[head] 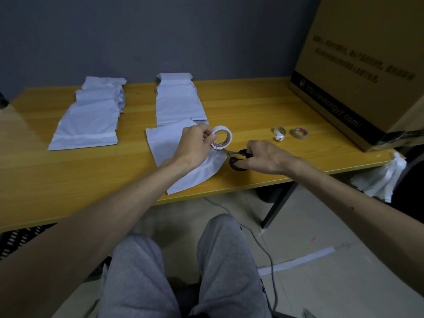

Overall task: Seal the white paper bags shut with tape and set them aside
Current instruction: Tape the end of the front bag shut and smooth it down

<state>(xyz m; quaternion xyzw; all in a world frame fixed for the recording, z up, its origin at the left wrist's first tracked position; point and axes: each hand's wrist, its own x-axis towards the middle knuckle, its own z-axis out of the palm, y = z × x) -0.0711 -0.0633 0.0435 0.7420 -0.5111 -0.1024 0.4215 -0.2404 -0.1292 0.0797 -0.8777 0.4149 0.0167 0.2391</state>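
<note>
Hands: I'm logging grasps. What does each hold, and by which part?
The left hand pinches the white tape roll at its rim; the right hand grips the scissors by their black handles.

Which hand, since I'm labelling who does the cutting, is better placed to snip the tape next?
Right. The right hand grips the scissors, whose blades point at the tape roll; the left hand is busy holding that roll over the white bag.

I log by the tape roll (221, 137), all on the table (252, 106): bag (183, 175) beneath and left; bag stack (179, 104) behind; bag pile (89, 120) far left; scissors (234, 153) just right; loose core (279, 133), small roll (299, 133) further right; box (358, 76) beyond those.
</note>
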